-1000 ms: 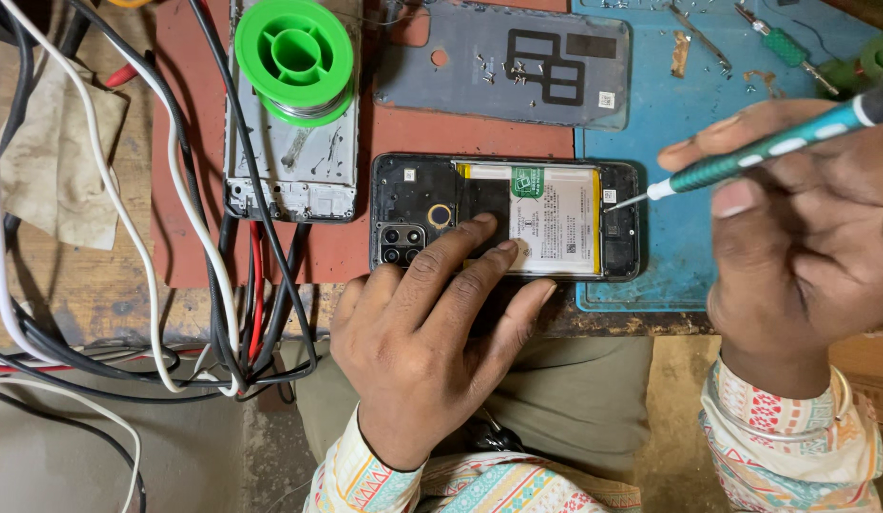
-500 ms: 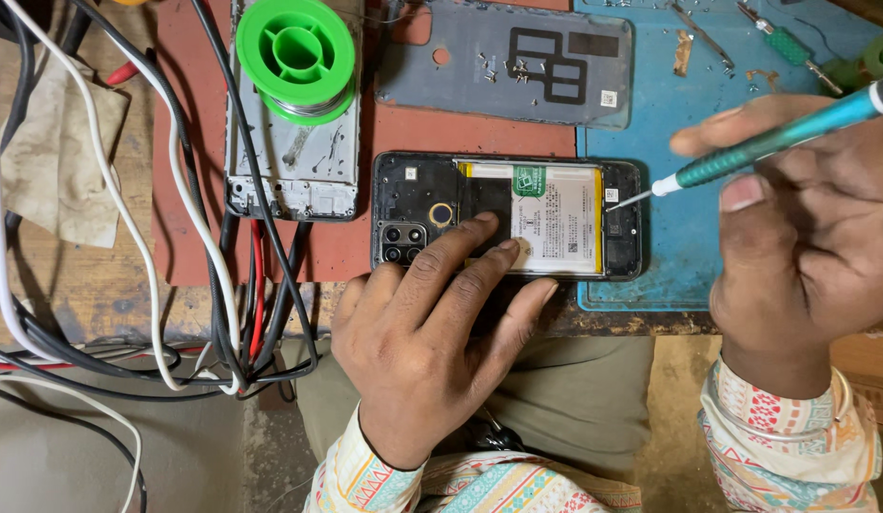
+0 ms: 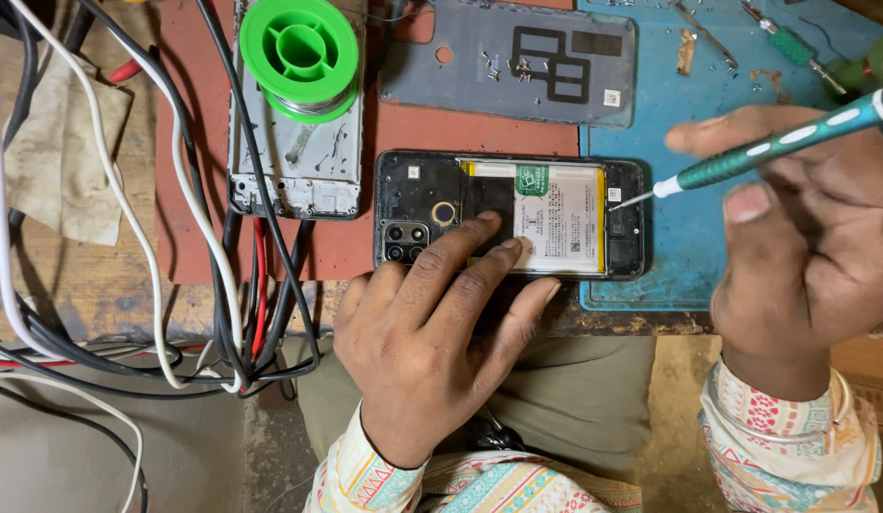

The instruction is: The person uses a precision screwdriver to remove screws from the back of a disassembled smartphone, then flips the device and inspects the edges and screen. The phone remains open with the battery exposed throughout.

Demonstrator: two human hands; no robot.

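Observation:
An opened black phone (image 3: pixel 432 190) lies face down on the bench, its white battery (image 3: pixel 565 214) and camera block exposed. My left hand (image 3: pixel 432 342) presses flat on the phone's near edge, fingers spread over the battery. My right hand (image 3: pixel 803 247) grips a green-and-white screwdriver (image 3: pixel 774 147), whose thin tip touches the phone's right end. The phone's grey back cover (image 3: pixel 513 62) lies beyond it.
A green solder spool (image 3: pixel 299 47) sits on another stripped phone frame (image 3: pixel 294 161) at the left. A tangle of black, white and red cables (image 3: pixel 175 285) hangs off the bench's left side. Red mat (image 3: pixel 365 237) and blue mat (image 3: pixel 689 247) cover the bench; small tools lie at the back right.
The screwdriver tip has stayed at the phone's right end with only a slight shift of my right hand. My left hand has not moved.

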